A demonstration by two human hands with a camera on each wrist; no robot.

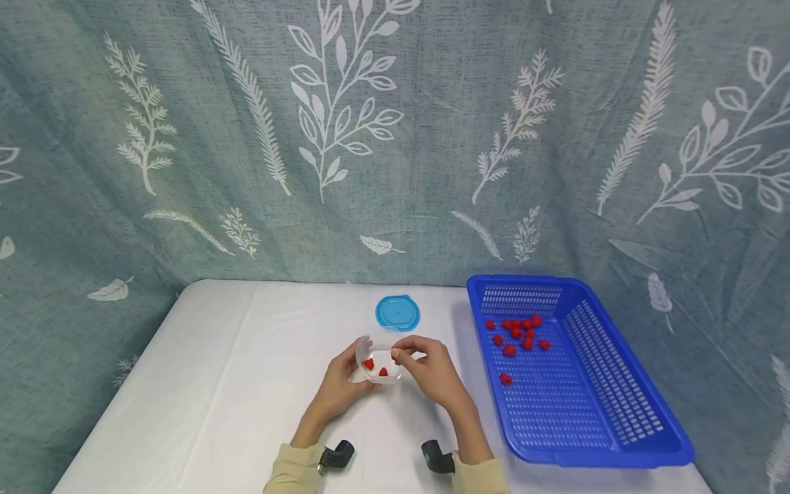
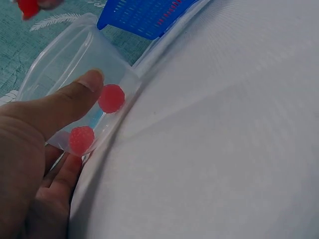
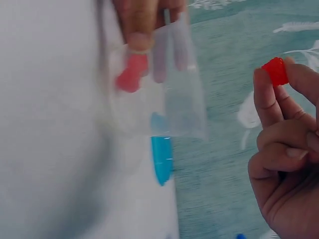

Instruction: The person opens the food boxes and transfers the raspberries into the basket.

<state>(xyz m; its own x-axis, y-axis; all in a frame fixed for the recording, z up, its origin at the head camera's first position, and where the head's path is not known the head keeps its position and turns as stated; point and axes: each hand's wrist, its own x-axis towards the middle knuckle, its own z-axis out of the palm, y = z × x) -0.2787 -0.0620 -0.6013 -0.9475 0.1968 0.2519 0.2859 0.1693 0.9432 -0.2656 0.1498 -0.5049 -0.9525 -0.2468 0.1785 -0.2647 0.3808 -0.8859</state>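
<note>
My left hand (image 1: 338, 386) grips a clear plastic tub (image 2: 65, 55) from its left side, the thumb lying along the outer wall. Two red raspberries lie in the tub, one higher raspberry (image 2: 111, 98) and one lower raspberry (image 2: 81, 139) in the left wrist view. Between thumb and fingertips my right hand (image 1: 432, 370) pinches another red raspberry (image 3: 275, 71), at the tub's right side near the rim. The other fingers of that hand are curled in the right wrist view.
A round blue lid (image 1: 398, 313) lies on the white tablecloth (image 1: 247, 384) behind the tub. To the right stands a blue perforated basket (image 1: 555, 418) with several red raspberries (image 1: 527, 343) toward its back left. A patterned green curtain (image 1: 432, 171) hangs behind the table.
</note>
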